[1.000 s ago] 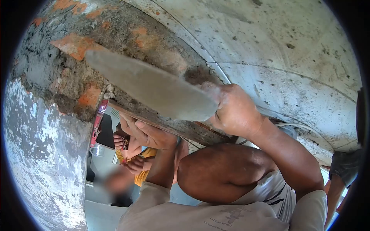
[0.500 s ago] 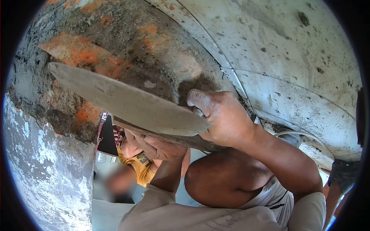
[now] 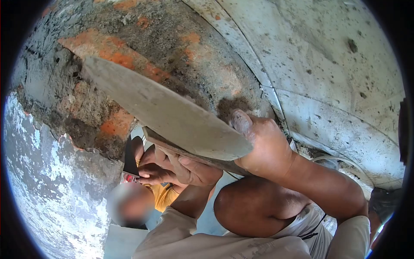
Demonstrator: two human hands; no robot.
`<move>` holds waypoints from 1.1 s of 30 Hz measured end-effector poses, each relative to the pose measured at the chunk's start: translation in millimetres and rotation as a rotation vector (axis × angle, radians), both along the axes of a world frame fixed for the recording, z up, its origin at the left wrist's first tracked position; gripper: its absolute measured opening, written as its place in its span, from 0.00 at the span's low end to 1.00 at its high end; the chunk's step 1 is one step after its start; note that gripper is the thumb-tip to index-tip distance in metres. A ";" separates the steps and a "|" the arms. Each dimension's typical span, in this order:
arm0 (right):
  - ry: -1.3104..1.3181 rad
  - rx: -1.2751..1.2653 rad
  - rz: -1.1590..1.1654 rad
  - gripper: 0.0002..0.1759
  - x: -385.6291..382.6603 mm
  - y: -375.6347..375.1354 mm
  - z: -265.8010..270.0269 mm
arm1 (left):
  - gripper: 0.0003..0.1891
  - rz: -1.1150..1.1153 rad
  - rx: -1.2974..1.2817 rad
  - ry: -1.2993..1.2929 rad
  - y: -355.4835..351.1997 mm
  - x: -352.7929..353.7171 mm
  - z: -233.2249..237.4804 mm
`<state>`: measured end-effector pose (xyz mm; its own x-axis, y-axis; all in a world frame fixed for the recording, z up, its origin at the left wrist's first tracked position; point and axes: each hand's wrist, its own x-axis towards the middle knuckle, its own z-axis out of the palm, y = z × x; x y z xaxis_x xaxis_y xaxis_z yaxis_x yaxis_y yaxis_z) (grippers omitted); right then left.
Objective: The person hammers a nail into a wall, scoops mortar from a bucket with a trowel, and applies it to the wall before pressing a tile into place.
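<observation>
My right hand is closed at the near end of a long grey plastering trowel, its fingers smeared with pale mortar. The handle is mostly hidden by the fingers. The blade slants up and left, its far tip overlapping the rough wall, where orange brick shows through dark mortar. Just below the blade, my left hand grips a narrow wooden board from underneath. Most of the board's top is hidden behind the trowel.
A mortar-spattered pale panelled surface lies to the right. Peeling painted wall curves down the left. Beyond my left hand is another person in a yellow shirt, their hand near a small red thing. My bent knee is below.
The trowel has shifted slightly right along the wall and slants more steeply. The view has shifted, moving the wall and both hands rightward in frame. The other person's arm has moved.
</observation>
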<state>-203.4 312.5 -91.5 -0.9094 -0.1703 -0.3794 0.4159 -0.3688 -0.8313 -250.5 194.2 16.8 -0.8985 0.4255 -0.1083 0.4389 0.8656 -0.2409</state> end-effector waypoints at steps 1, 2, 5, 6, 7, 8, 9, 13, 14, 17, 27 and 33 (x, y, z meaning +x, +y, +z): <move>-0.031 0.056 0.027 0.08 0.9 0.5 3.7 | 0.27 -0.094 -0.211 -0.018 2.0 0.0 4.0; -0.065 0.113 0.055 0.07 2.9 1.6 7.4 | 0.27 -0.095 -0.211 -0.032 4.4 4.2 4.2; -0.114 0.195 -0.012 0.11 0.1 -2.1 11.6 | 0.29 0.356 0.253 -0.121 12.9 15.5 -5.9; -0.127 0.190 -0.013 0.11 2.0 -1.9 11.7 | 0.29 0.355 0.246 -0.133 16.4 16.9 -7.1; -0.114 0.150 -0.023 0.12 1.7 -2.6 9.6 | 0.29 0.304 0.220 -0.090 19.4 15.1 -11.2; -0.098 0.109 -0.031 0.12 1.7 -2.8 6.8 | 0.30 0.254 0.195 -0.045 22.1 13.6 -14.2; -0.083 0.044 -0.026 0.13 0.9 4.0 3.1 | 0.30 0.209 0.166 0.002 24.0 14.5 -12.9; -0.156 -0.061 0.043 0.18 6.9 17.8 -8.1 | 0.29 0.037 0.028 0.004 -11.9 7.4 0.4; -0.164 -0.058 0.047 0.18 10.4 13.8 -6.9 | 0.27 -0.083 -0.017 -0.046 -17.5 3.0 4.6; -0.116 -0.081 0.019 0.18 15.0 1.9 -1.4 | 0.30 -0.356 -0.138 -0.113 -17.7 -8.0 9.4; -0.113 -0.060 0.063 0.15 46.8 -6.8 18.0 | 0.28 -0.058 0.123 -0.004 5.7 3.0 -10.8; -0.072 0.022 0.156 0.13 95.1 -8.5 12.9 | 0.28 -0.109 0.023 -0.002 9.9 4.0 -8.3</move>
<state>-108.2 304.0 -78.7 -0.8429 -0.2981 -0.4480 0.5256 -0.2776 -0.8041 -246.5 204.2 8.5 -0.8466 0.5229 -0.0990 0.5311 0.8180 -0.2209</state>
